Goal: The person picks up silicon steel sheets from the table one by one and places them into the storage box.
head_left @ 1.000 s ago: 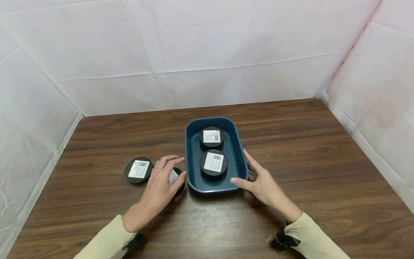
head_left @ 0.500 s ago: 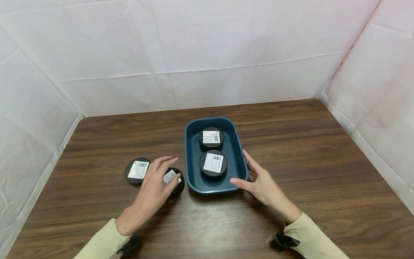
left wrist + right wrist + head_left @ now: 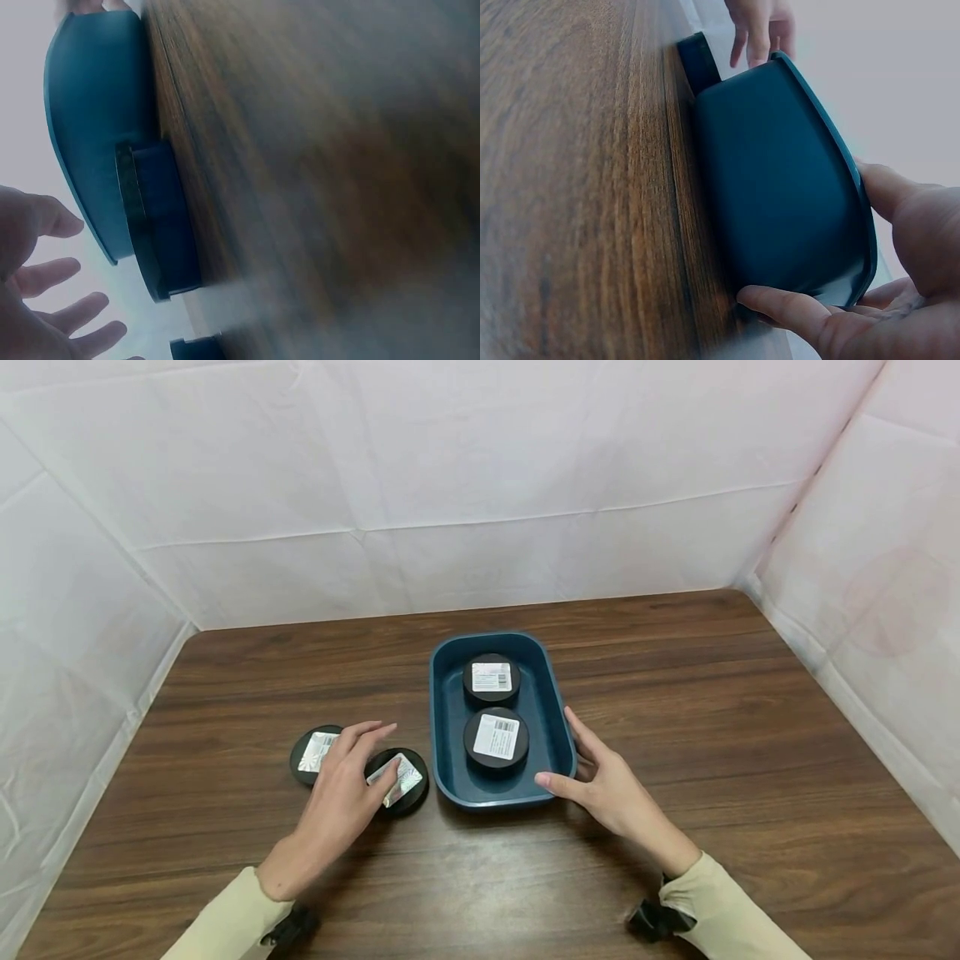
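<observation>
A blue tray holds two round black tins, a rear one and a front one, each with a white label. My right hand grips the tray's near right corner, thumb over the rim and fingers along the outer wall, as the right wrist view also shows. Above two more tins left of the tray, my left hand hovers with fingers spread and nothing held. One tin lies close to the tray; the other is partly covered by the hand. The left wrist view shows the fingers apart from the tins.
The brown wooden table is bordered by white sheeting behind and at both sides. A black device sits at the right wrist, another at the left.
My left hand has moved left, away from the tray, uncovering more of the near tin and covering part of the far left one. My right hand and the tray have stayed in place.
</observation>
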